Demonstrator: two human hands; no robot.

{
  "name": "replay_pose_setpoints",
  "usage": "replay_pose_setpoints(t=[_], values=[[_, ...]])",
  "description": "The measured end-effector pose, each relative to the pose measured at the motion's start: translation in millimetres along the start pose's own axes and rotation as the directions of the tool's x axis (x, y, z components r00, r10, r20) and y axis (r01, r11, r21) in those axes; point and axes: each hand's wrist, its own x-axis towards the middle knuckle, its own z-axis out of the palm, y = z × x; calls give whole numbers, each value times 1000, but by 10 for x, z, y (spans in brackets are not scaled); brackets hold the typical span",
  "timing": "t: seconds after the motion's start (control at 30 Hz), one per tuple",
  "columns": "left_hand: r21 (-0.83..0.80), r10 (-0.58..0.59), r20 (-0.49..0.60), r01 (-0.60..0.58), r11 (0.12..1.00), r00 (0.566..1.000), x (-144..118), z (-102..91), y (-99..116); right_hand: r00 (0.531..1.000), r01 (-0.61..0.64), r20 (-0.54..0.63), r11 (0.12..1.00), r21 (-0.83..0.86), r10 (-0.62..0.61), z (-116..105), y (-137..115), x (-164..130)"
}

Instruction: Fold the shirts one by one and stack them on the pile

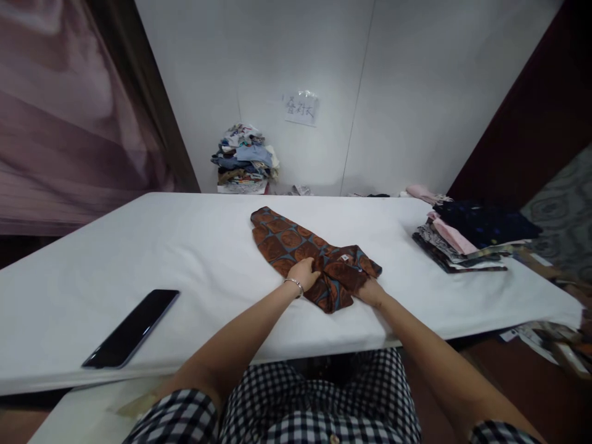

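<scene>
A brown shirt (287,239) with a blue-grey lattice and round print lies folded into a long narrow shape on the white-covered table (208,246). Its collar end, with a small white label, points right and towards me. My left hand (304,274), wearing a silver bracelet, is closed on the near edge around the shirt's middle, thumb and fingers on the cloth. At the collar end, my right hand (370,291) reaches into the fabric. Cloth hides its fingers, so I cannot see how they are set.
A dark phone (134,327) lies at the table's near left. Folded clothes (462,237) are stacked at the right end. Behind the far edge stands a tall clothes pile (245,157), near a paper sign (300,109) on the wall. A pink curtain (69,111) hangs at left.
</scene>
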Motion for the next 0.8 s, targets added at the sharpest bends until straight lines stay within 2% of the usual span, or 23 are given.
replay_pose_setpoints(t=[0.13, 0.23, 0.4, 0.5, 0.6, 0.7, 0.8], values=[[-36, 33, -19, -33, 999, 999, -2, 61, 137, 996, -54, -74, 998, -41, 51, -30, -37, -3], [-206, 10, -32, -16, 978, 999, 5, 75, 221, 994, -11, -110, 997, -72, 3, -38, -54, -2], [-538, -178, 41, 172, 825, 983, 24, 197, 372, 988, 42, -147, 998, -52, -50, -64, -107, 8], [-675, -207, 142, 248, 695, 968, 10, 241, 490, 982, 20, -185, 1000, -5, -21, -83, -147, -3], [-722, -188, 203, 277, 634, 961, -35, 179, 543, 974, -118, -175, 979, 167, 147, -98, -123, -69], [-764, -137, 47, 124, 633, 989, -127, 7, 484, 927, -305, -126, 904, 301, 355, -151, 11, -190], [-728, -46, -130, -63, 682, 990, -290, -212, 419, 819, -446, -187, 808, 385, 542, -284, 161, -288]])
